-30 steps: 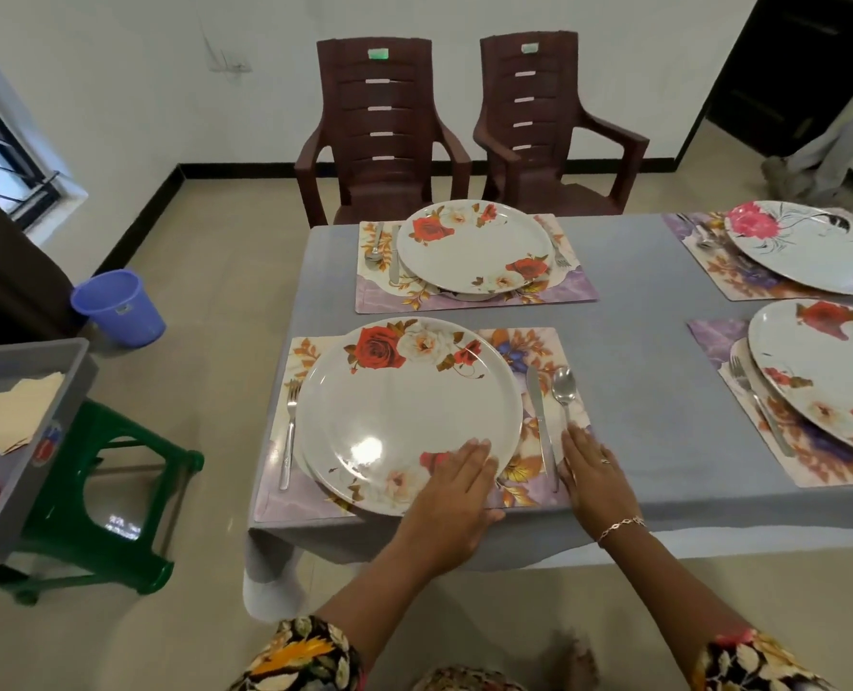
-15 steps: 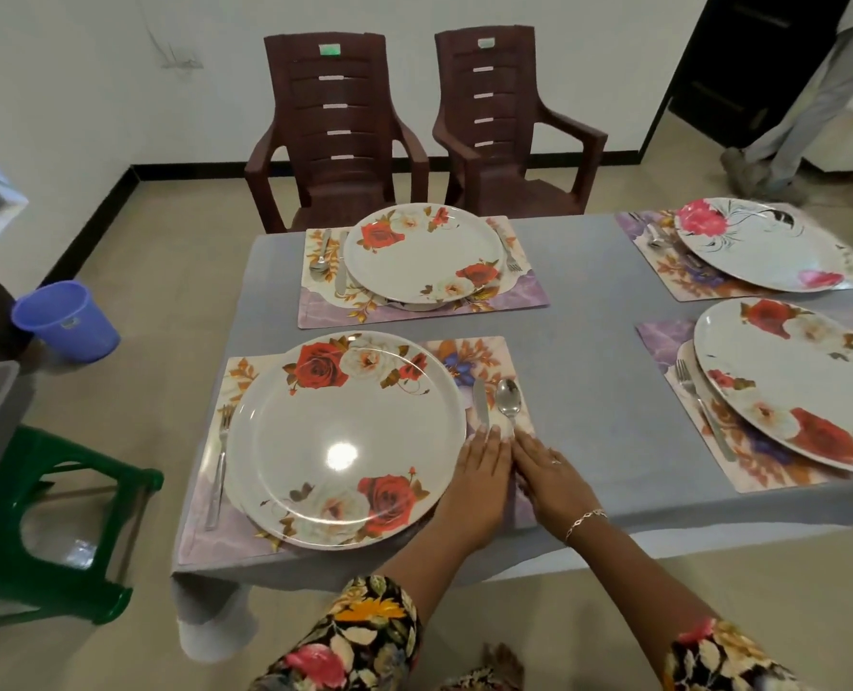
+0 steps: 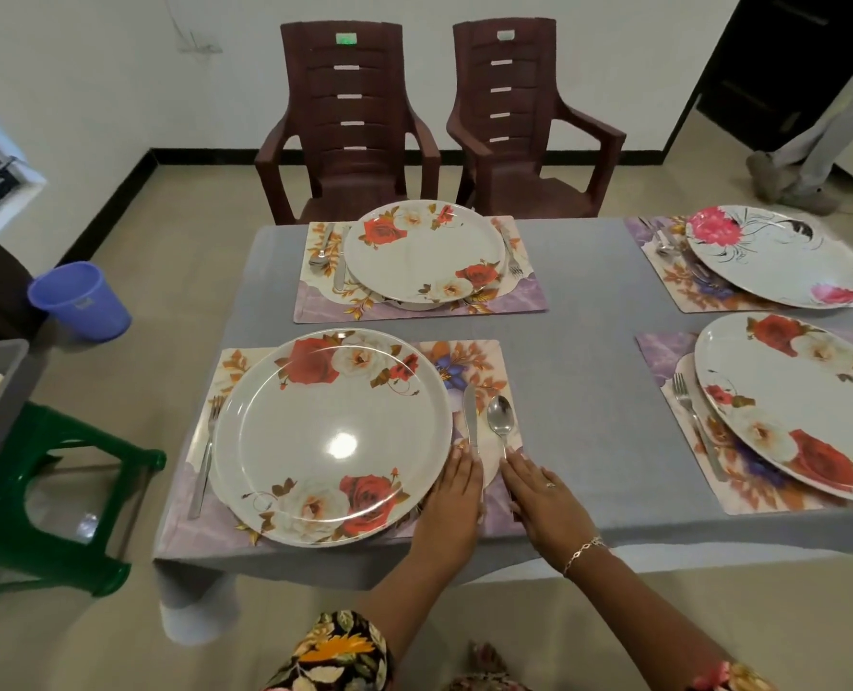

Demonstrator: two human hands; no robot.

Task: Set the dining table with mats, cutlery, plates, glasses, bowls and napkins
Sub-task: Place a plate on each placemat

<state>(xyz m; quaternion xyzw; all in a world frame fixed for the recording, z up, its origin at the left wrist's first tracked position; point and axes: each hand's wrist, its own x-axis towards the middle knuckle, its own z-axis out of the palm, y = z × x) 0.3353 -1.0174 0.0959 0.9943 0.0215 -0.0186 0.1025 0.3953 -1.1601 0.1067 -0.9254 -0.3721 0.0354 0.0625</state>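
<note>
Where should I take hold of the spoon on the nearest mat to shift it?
Pinch the spoon by its thin handle at the near end, coming from the right. It lies flat, bowl pointing away, with the knife close on its left; the right hand, fingertips at that end, probably has the clearest approach.

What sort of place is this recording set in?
Probably a home dining room: a table with a grey cloth, laid with floral plates on mats, two brown plastic armchairs beside it.

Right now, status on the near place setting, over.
Both hands open, fingers straight: left hand at the knife handle, right hand at the spoon handle. Knife and spoon parallel on the mat, right of the plate. Nothing in the way.
</note>
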